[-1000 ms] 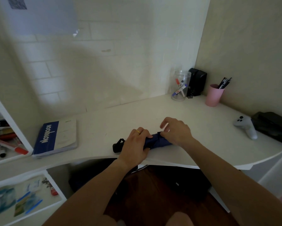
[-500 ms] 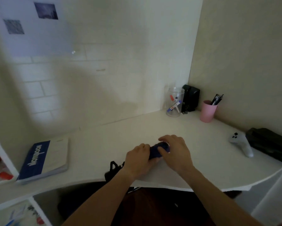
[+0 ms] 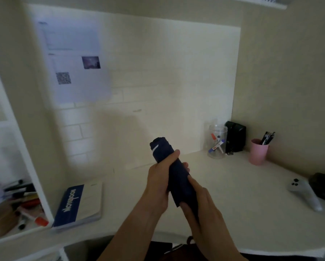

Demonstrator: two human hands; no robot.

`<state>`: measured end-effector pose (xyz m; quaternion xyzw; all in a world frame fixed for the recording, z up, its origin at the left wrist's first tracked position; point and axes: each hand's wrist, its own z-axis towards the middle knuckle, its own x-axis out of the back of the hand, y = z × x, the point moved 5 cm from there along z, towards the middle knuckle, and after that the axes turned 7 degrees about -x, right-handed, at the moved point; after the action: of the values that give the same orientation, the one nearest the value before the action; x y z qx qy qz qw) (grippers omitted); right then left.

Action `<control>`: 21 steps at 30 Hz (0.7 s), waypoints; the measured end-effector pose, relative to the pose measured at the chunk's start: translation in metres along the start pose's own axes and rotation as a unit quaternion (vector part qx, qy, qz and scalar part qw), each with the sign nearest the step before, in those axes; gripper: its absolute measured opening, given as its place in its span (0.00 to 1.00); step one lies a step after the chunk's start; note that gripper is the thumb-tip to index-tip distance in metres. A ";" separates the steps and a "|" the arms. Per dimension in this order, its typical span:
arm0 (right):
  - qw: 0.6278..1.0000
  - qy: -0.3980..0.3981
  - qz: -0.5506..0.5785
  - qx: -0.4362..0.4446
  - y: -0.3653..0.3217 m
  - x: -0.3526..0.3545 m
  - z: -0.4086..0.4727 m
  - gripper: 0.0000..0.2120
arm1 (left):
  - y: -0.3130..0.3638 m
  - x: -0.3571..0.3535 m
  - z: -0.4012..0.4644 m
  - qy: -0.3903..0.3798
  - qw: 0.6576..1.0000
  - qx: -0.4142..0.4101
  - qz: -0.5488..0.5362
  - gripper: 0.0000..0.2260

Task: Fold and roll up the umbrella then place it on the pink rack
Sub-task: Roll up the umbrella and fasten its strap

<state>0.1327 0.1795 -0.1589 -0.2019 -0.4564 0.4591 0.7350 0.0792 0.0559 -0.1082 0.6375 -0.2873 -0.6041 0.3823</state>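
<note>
Lifting umbrella [image 3: 169, 166] off tabletop [image 3: 242, 189], upright now | left hand [image 3: 159, 182] fingers wrapped round upper roll; right hand [image 3: 201, 202] fingers closed on lower end | rolling looks finished; rack not visible

White word "Notebook" read along the blue cover band of the white paper notebook [image 3: 80, 203] at eight o'clock on the white desk [image 3: 233, 204], print on the wall sheets [image 3: 79, 72] at ten o'clock too blurred to read
</note>
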 end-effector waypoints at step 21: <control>0.922 -0.111 0.351 -0.122 -0.064 0.042 -0.008 0.15 | 0.042 -0.030 -0.057 -0.175 0.976 -0.080 -0.104 0.14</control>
<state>0.1775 0.1848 -0.0962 -0.3848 -0.4879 0.6475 0.4412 0.1369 0.0657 -0.0577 0.5154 -0.2332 -0.7638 0.3107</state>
